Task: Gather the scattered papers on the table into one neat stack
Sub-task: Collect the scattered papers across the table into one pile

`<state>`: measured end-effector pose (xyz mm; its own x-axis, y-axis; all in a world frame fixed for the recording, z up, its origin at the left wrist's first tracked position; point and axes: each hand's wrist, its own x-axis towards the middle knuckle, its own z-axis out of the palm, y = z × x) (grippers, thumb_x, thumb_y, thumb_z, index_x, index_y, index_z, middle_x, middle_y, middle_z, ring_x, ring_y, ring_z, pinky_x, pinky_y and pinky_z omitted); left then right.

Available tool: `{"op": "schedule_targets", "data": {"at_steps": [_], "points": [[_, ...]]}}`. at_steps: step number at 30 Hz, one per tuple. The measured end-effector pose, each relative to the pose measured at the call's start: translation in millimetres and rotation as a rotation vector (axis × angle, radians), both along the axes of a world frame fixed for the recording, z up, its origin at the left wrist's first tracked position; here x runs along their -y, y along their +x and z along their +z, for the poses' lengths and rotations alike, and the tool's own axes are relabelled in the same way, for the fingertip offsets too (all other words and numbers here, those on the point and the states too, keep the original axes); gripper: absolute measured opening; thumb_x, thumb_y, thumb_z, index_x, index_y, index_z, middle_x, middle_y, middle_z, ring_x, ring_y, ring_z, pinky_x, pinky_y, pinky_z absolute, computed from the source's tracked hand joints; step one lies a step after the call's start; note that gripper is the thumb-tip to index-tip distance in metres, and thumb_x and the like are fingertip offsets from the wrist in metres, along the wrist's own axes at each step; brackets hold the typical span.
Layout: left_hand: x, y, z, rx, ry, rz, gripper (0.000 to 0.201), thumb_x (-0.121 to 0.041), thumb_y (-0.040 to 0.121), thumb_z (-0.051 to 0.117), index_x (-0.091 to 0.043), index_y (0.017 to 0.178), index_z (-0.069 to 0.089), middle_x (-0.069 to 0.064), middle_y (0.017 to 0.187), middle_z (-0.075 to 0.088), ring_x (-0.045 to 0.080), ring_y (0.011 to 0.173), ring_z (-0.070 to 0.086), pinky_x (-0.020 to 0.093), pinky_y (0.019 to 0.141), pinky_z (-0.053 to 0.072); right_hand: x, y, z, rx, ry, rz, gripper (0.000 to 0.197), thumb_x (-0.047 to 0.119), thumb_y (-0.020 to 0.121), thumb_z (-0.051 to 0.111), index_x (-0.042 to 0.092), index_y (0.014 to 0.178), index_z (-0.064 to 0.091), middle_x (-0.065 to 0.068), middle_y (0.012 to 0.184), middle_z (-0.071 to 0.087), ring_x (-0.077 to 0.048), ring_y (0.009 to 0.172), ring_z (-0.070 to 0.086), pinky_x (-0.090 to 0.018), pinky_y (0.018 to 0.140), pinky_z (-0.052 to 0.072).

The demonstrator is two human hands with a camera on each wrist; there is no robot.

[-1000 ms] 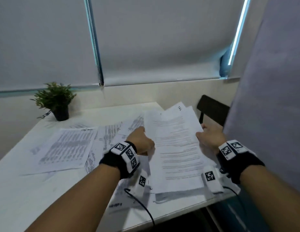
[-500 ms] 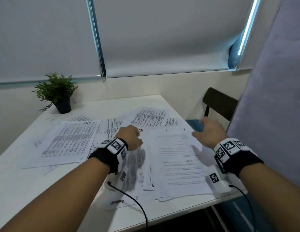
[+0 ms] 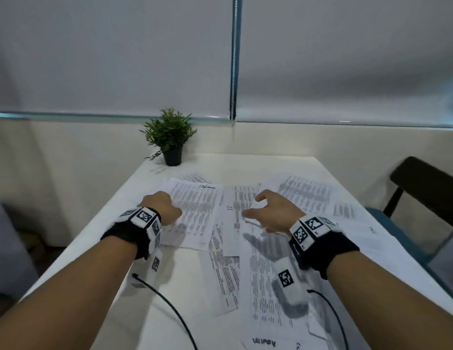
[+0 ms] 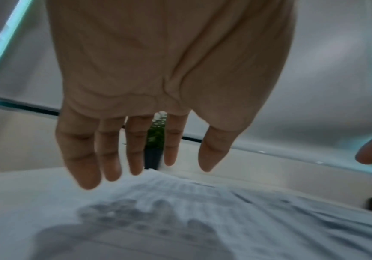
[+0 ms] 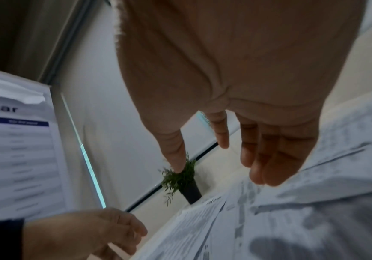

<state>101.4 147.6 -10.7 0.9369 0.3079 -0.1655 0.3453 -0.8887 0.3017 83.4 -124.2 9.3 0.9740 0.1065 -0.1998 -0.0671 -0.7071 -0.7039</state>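
Observation:
Several printed papers lie scattered over the white table [image 3: 185,286]. One sheet with handwriting at its top [image 3: 197,210] lies at the left; a narrow strip of sheets [image 3: 239,205] lies in the middle, and a wider spread [image 3: 306,190] reaches to the right. My left hand [image 3: 161,207] hovers over the left sheet's near-left part, fingers straight and hanging down [image 4: 133,158], holding nothing. My right hand [image 3: 268,210] hovers over the middle sheets with loose fingers [image 5: 260,158], also empty. Both cast shadows on the paper below.
A small potted plant [image 3: 171,137] stands at the table's far left corner against the wall. A dark chair [image 3: 427,188] stands off the right edge. Cables [image 3: 170,309] trail from my wrists across the near table. A printed wall sheet [image 5: 13,149] shows in the right wrist view.
The bundle I held a second ago lies flat at the right. Both hands have let go and moved left over the left and middle sheets. My head turned left.

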Motion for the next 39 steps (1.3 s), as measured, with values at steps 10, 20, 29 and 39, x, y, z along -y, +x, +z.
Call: {"op": "schedule_targets", "data": {"at_steps": [10, 20, 29, 39], "points": [[-73.7, 79.9, -22.0, -0.116, 0.017, 0.073, 0.059, -0.034, 0.094, 0.06, -0.002, 0.142, 0.049, 0.017, 0.147, 0.053, 0.033, 0.131, 0.054, 0.031, 0.09, 0.043, -125.9, 68.1, -21.0, 0.002, -0.58, 0.459, 0.057, 0.057, 0.083, 0.073, 0.017, 0.123, 0.066, -0.004, 0.125, 0.067, -0.024, 0.11, 0.065, -0.038, 0.094, 0.056], [-89.6, 123.1, -30.0, -0.051, 0.144, -0.154, 0.098, -0.057, 0.083, 0.071, -0.009, 0.156, 0.025, 0.013, 0.157, 0.04, 0.031, 0.142, 0.043, 0.039, 0.113, 0.037, -145.7, 84.4, -37.8, 0.1, -0.788, 0.448, 0.048, 0.063, 0.074, 0.08, 0.02, 0.077, 0.057, 0.005, 0.077, 0.064, -0.021, 0.083, 0.065, -0.045, 0.093, 0.049], [-102.1, 120.0, -16.4, -0.098, 0.056, -0.121, 0.072, -0.038, 0.069, 0.088, -0.013, 0.127, 0.053, 0.008, 0.122, 0.064, 0.028, 0.105, 0.062, 0.032, 0.087, 0.051, -132.1, 76.5, -44.7, 0.064, -0.643, 0.442, 0.06, 0.059, 0.074, 0.081, 0.024, 0.118, 0.063, 0.0, 0.114, 0.055, -0.025, 0.112, 0.052, -0.047, 0.096, 0.051], [-102.6, 78.5, -12.1, 0.094, -0.062, -0.127, 0.061, -0.024, 0.089, 0.072, -0.019, 0.142, 0.042, 0.012, 0.136, 0.056, 0.028, 0.106, 0.056, 0.025, 0.084, 0.039, -117.9, 44.6, -39.7, 0.076, -0.461, 0.455, 0.07, 0.06, 0.078, 0.076, 0.03, 0.138, 0.055, -0.002, 0.129, 0.052, -0.025, 0.123, 0.05, -0.045, 0.101, 0.049]]}}
